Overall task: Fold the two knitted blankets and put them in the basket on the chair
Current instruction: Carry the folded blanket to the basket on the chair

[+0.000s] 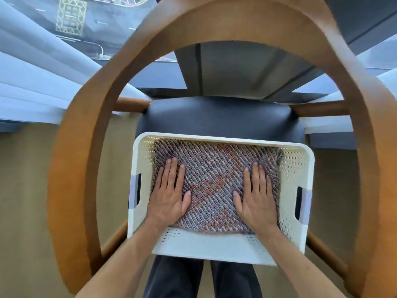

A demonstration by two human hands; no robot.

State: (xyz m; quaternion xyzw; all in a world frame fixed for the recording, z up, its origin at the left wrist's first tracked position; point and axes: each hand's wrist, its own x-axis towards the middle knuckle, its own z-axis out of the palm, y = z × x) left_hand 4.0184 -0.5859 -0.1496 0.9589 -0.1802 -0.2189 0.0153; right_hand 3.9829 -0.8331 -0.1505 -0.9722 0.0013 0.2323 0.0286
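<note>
Palms down, my left hand [169, 194] and right hand [256, 195] lay flat, fingers straight, pressing the folded blanket [214, 179] inside the white basket [214, 247] on the chair [214, 115]. Pushing too hard at the near edge, I judged, could tip the overhanging basket off the seat.

blanket [214, 179]: we see one folded knit, grey-purple with orange patches, flat inside the basket, lower centre | basket [204, 246]: white, perforated, side handles, upright on chair seat | chair [214, 117]: dark seat, curved wooden frame, centre
</note>
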